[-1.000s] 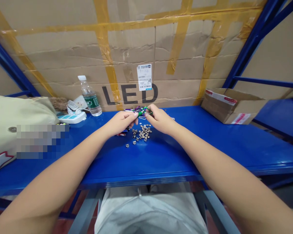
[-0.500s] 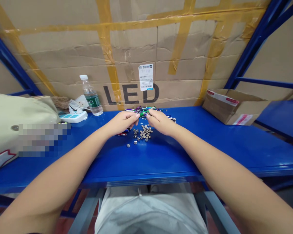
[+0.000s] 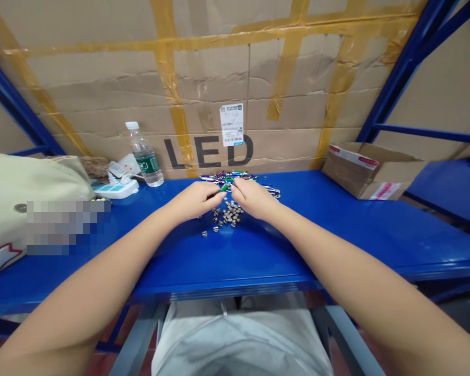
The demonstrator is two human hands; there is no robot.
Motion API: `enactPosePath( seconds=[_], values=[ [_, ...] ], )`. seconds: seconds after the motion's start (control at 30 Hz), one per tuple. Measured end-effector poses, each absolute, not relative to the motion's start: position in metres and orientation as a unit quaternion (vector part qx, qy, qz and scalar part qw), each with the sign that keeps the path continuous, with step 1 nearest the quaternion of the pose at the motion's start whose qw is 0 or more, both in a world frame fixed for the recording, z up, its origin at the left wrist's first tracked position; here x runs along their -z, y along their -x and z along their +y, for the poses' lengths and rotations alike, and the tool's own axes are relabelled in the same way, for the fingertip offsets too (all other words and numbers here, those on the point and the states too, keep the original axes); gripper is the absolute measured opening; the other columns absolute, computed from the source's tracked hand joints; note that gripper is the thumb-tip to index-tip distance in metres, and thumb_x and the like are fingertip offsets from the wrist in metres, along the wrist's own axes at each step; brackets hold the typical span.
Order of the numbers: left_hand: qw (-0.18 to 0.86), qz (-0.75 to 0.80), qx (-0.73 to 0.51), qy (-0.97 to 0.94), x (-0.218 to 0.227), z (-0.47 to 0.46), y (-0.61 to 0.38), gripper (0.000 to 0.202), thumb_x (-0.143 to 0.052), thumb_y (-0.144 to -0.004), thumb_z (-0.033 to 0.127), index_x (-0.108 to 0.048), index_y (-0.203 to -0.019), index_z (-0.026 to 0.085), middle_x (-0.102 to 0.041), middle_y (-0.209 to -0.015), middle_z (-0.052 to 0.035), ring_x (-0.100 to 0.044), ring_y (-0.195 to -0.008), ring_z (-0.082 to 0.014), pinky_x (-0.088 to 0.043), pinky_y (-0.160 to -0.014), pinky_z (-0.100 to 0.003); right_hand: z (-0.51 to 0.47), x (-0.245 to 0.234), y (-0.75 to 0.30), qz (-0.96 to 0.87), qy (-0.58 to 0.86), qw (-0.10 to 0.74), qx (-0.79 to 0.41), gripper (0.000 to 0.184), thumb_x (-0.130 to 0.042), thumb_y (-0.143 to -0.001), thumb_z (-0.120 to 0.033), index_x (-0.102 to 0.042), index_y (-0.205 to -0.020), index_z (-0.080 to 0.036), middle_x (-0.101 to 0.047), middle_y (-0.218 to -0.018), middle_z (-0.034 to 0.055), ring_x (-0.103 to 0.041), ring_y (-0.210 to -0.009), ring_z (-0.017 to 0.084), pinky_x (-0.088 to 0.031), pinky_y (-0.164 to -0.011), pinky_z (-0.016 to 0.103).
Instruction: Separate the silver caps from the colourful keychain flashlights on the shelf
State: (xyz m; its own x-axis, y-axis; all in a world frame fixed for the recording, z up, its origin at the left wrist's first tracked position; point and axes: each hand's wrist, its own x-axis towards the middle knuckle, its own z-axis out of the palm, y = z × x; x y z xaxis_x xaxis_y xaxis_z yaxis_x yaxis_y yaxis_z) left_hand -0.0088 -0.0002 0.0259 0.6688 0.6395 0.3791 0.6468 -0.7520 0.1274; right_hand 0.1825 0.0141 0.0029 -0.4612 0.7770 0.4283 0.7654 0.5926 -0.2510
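Note:
My left hand (image 3: 198, 199) is closed around a small green tube (image 3: 224, 187), which looks like a keychain flashlight with a green loop at its upper end. The fingertips of my right hand (image 3: 255, 197) pinch the tube's loop end, and the two hands nearly meet. Just below them lies a loose cluster of small round silver caps (image 3: 230, 213), a few set apart to the left. Behind the hands is a pile of coloured metal tubes and clips (image 3: 241, 174), partly hidden. Silver wire-like clips (image 3: 273, 192) stick out to the right of my right hand.
All this lies on a blue metal table (image 3: 227, 261). At left stand a cream bag (image 3: 35, 177), a white power strip (image 3: 119, 188) and a water bottle (image 3: 145, 159). An open cardboard box (image 3: 356, 175) sits at right. A large taped carton (image 3: 203, 78) forms the back.
The green tube has tilted, its left end dipping toward me, and its green loop now shows above the fingers. Both hands stay close together over the silver caps.

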Motion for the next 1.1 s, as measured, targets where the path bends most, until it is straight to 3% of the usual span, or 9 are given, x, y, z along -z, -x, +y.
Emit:
enactPosePath(
  seconds=[0.3,0.57,0.7,0.83,0.97,1.1],
  values=[
    [0.054,-0.352,0.161,0.92,-0.033,0.0,0.016,0.039,-0.036,-0.095,0.038,-0.051,-0.066,0.017,-0.053,-0.064,-0.0018,-0.045,-0.059,-0.0139,-0.031,-0.058,-0.026,0.015,-0.003,-0.183,-0.851,0.465,0.246,0.004,0.019,-0.033,-0.093,-0.029,-0.046,-0.084,-0.019,-0.058,-0.08,0.0086,-0.046,-0.065,0.019,-0.025,-0.059,0.03],
    [0.058,-0.327,0.031,0.943,-0.019,-0.01,0.002,0.034,-0.044,-0.093,0.041,-0.061,-0.076,0.018,-0.062,-0.073,-0.0039,-0.054,-0.067,-0.0168,-0.033,-0.058,-0.026,0.025,-0.005,-0.198,-0.797,0.425,0.407,-0.136,0.026,-0.027,-0.098,-0.037,-0.041,-0.082,-0.021,-0.054,-0.078,0.0035,-0.049,-0.07,0.016,-0.035,-0.064,0.028],
    [0.074,-0.365,0.067,0.926,-0.02,-0.004,0.008,0.035,-0.042,-0.095,0.043,-0.064,-0.085,0.017,-0.066,-0.084,-0.0059,-0.058,-0.075,-0.0182,-0.037,-0.061,-0.025,0.037,-0.008,-0.219,-0.796,0.478,0.342,-0.145,0.022,-0.043,-0.093,-0.034,-0.047,-0.075,-0.021,-0.055,-0.069,0.0031,-0.051,-0.066,0.017,-0.037,-0.06,0.028],
    [0.079,-0.399,0.088,0.909,-0.021,0.007,0.019,0.036,-0.045,-0.092,0.045,-0.066,-0.086,0.017,-0.066,-0.085,-0.0061,-0.059,-0.076,-0.0182,-0.039,-0.062,-0.026,0.058,0.001,-0.24,-0.753,0.567,0.257,-0.214,0.022,-0.057,-0.083,-0.026,-0.049,-0.064,-0.021,-0.049,-0.049,0.0,-0.045,-0.044,0.013,-0.033,-0.044,0.027],
    [0.073,-0.403,0.067,0.91,-0.021,0.009,0.022,0.036,-0.045,-0.092,0.045,-0.066,-0.087,0.017,-0.067,-0.086,-0.0065,-0.06,-0.078,-0.019,-0.039,-0.063,-0.026,0.065,0.003,-0.25,-0.715,0.616,0.246,-0.222,0.025,-0.058,-0.083,-0.022,-0.047,-0.06,-0.022,-0.041,-0.039,-0.0032,-0.041,-0.034,0.012,-0.029,-0.037,0.027],
    [0.077,-0.407,0.069,0.908,-0.021,0.006,0.018,0.034,-0.047,-0.092,0.044,-0.067,-0.087,0.016,-0.067,-0.087,-0.0071,-0.06,-0.079,-0.0194,-0.039,-0.063,-0.026,0.05,-0.002,-0.238,-0.735,0.571,0.262,-0.257,0.022,-0.054,-0.088,-0.03,-0.048,-0.069,-0.021,-0.051,-0.047,-0.0021,-0.043,-0.034,0.011,-0.032,-0.036,0.026]
  ],
)
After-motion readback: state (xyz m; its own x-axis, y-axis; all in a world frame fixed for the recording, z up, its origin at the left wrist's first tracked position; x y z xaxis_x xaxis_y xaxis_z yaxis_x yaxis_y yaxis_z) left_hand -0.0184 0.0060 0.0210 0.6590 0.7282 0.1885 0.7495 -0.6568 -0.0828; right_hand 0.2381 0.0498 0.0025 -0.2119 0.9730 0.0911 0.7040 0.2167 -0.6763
